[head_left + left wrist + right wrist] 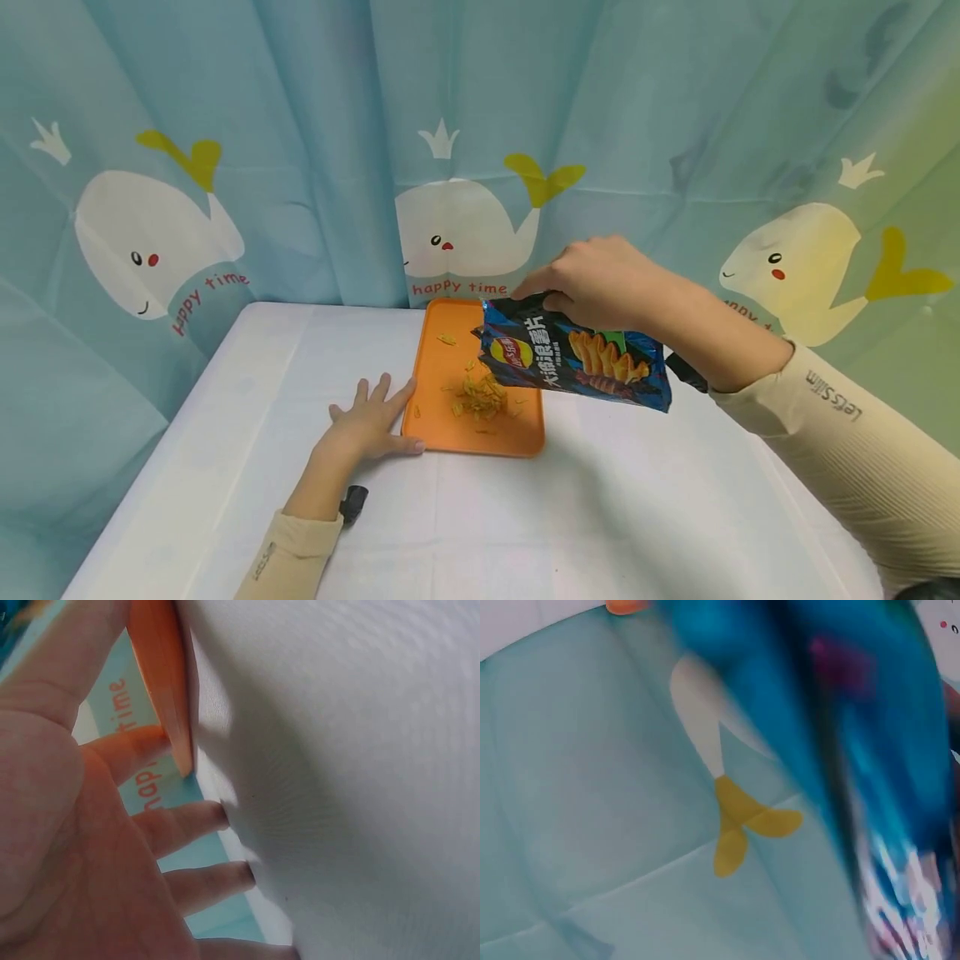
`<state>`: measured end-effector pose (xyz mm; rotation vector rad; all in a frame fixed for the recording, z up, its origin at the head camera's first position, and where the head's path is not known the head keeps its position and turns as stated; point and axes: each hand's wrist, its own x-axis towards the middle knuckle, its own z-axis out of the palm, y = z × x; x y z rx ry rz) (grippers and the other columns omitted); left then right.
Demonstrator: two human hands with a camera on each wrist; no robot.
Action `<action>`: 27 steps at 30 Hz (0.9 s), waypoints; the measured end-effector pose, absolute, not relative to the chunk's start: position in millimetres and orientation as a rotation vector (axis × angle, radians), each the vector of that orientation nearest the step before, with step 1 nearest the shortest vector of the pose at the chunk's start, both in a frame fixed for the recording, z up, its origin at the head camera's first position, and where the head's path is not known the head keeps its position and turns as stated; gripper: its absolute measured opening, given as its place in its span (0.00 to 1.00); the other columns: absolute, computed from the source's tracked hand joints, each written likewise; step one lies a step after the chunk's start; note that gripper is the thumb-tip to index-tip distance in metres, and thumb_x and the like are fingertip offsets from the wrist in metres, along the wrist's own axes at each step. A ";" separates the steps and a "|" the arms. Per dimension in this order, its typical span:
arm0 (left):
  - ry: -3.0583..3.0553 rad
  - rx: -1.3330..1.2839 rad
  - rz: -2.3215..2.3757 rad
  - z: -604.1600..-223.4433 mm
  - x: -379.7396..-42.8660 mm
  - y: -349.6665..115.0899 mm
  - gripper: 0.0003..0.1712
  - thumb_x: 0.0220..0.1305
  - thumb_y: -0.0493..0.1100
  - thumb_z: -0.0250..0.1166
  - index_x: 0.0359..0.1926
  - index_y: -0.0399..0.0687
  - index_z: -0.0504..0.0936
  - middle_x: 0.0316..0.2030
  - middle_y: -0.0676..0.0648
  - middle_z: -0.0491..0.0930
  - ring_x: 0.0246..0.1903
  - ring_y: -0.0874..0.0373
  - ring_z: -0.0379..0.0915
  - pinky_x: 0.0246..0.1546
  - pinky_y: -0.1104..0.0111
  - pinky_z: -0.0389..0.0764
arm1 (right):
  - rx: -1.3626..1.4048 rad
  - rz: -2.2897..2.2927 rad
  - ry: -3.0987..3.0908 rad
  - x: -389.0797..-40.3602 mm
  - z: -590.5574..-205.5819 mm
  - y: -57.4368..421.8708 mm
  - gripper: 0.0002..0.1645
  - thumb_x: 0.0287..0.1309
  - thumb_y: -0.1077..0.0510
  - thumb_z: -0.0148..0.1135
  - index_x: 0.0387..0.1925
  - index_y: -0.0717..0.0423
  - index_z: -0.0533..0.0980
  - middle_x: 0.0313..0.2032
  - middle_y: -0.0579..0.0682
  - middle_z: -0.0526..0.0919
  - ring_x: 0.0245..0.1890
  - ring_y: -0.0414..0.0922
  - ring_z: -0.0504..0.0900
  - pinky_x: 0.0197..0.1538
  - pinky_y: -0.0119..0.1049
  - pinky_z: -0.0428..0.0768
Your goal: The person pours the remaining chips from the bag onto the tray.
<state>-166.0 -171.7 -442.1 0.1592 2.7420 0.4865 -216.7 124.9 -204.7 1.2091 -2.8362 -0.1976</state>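
Note:
My right hand grips a dark blue bag of potato chips from above, near its left end. The bag lies on its side in the air, its left end over an orange tray. Small yellow chip pieces are heaped near the tray's front half, with a few scattered around. My left hand is spread at the tray's left edge; in the left wrist view its index finger touches the tray's side. The right wrist view shows the bag blurred and close.
A white cloth covers the table under the tray. Behind the table hangs a light blue curtain printed with whales, close to the tray's far edge. A dark strap piece sits at my left wrist.

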 end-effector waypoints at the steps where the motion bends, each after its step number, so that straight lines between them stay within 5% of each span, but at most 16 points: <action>1: 2.742 0.158 0.485 -441.8 -166.2 -171.7 0.62 0.49 0.68 0.74 0.79 0.59 0.53 0.77 0.33 0.45 0.74 0.26 0.32 0.59 0.20 0.40 | 1.215 -0.194 -2.829 -216.7 -205.3 124.5 0.21 0.65 0.56 0.65 0.56 0.31 0.82 0.20 0.44 0.79 0.15 0.43 0.66 0.19 0.34 0.62; 27: 2.762 0.174 0.472 -444.1 -168.1 -171.9 0.62 0.48 0.68 0.74 0.79 0.58 0.54 0.77 0.32 0.45 0.74 0.25 0.33 0.58 0.20 0.41 | 1.227 -0.244 -2.768 -214.3 -207.6 124.8 0.21 0.62 0.56 0.68 0.54 0.31 0.83 0.23 0.46 0.83 0.16 0.43 0.67 0.18 0.35 0.64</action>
